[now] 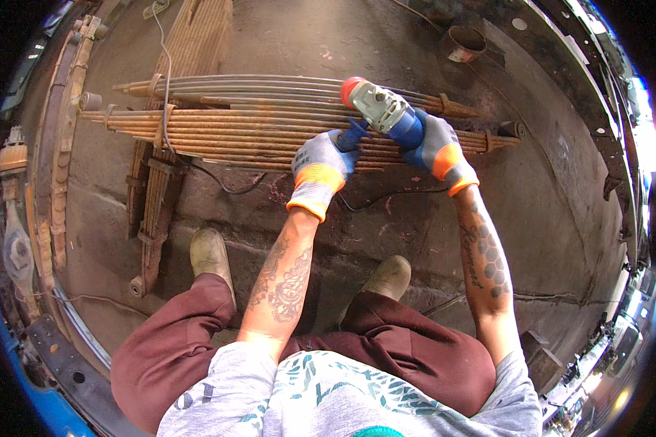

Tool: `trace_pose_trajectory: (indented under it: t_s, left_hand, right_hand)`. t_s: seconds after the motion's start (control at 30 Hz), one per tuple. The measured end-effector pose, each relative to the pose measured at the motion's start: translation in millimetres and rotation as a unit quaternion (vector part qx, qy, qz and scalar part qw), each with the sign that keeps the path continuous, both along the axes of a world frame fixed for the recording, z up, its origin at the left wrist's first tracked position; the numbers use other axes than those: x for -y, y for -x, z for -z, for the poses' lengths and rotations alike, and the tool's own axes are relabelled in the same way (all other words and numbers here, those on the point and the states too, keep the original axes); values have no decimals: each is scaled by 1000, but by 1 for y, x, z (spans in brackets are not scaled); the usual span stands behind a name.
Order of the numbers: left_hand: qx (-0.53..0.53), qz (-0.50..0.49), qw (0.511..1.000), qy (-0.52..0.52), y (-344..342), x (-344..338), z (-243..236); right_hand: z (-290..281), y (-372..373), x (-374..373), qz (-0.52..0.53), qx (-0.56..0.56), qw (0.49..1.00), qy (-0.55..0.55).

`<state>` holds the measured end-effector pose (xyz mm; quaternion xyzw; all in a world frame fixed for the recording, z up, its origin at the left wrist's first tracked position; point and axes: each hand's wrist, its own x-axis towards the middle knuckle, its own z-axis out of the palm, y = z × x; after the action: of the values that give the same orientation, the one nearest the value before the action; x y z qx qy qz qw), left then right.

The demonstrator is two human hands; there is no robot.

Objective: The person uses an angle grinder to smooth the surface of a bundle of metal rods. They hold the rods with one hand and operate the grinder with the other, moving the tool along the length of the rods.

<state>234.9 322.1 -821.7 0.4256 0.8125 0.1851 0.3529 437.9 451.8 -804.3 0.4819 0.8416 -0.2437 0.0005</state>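
Observation:
I hold an angle grinder (383, 109) with a grey head and red-rimmed disc over two stacks of rusty leaf springs (240, 131) lying crosswise in front of me. My right hand (434, 149), in a grey, blue and orange glove, is closed around the grinder's blue body. My left hand (324, 160), gloved alike, is closed at the grinder's near left side, just over the nearer stack; what its fingertips grip is partly hidden. A dark cord (233, 191) runs along the floor below the springs.
More spring packs (153, 226) lie lengthwise at left, beside long rusty bars (62, 189) and an axle-like part (14, 233). A cylindrical metal container (463, 44) stands at back right. My boots (386, 277) are on the worn concrete floor (547, 218). Dark metalwork curves along the right edge.

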Motion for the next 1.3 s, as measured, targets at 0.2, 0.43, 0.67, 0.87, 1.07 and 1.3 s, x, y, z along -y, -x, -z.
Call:
trace_pose_trajectory:
  t_s: [0.2,0.43,0.67,0.87,1.07,1.3]
  left_hand:
    - [-23,-7,1000,5,5,10,-9]
    - [-21,-14,1000,-4,-7,8,-19]
    - [-19,-31,999,-9,-8,13,-22]
    - [14,16,999,-25,1,10,-13]
    - [160,102,981,30,23,6,-28]
    - [192,93,977,-15,32,25,-20]
  right_hand:
    - [-9,8,3,-25,-10,1000,-5]
    - [-34,-4,2,-36,6,999,-3]
    - [-47,1,2,-49,18,999,12]
    - [-47,-1,1,-51,10,998,22]
    - [-52,2,0,-61,21,997,38]
    - [-62,11,8,-84,9,996,33]
